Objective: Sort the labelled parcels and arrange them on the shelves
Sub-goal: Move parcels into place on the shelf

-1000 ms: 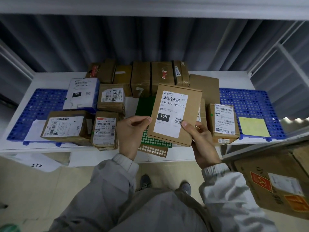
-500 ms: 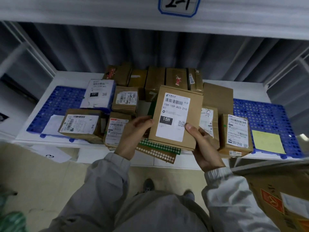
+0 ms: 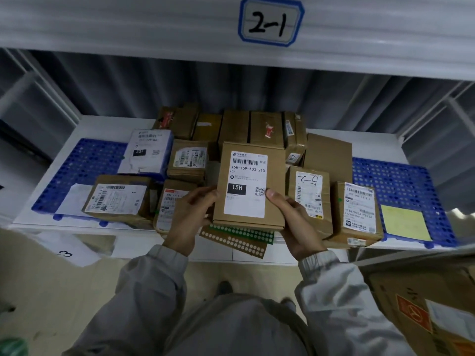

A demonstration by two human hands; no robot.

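1. Head view: white shelf (image 3: 108, 129) under an upper shelf edge tagged "2-1" (image 3: 270, 21); blue perforated mats (image 3: 401, 191) at both ends, brown labelled parcels (image 3: 311, 196) heaped between.
2. Flat cardboard parcel (image 3: 250, 186), label "15H-159-A03-210", held upright above the heap's front.
3. Left hand (image 3: 191, 217) grips its left edge, thumb on the face.
4. Right hand (image 3: 295, 222) grips the lower right corner, thumb on the label.

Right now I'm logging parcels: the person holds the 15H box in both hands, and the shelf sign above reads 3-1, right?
Not quite. In the head view the shelf sign reads 2-1, not 3-1. The rest stands: the left hand and right hand both hold the 15H box.
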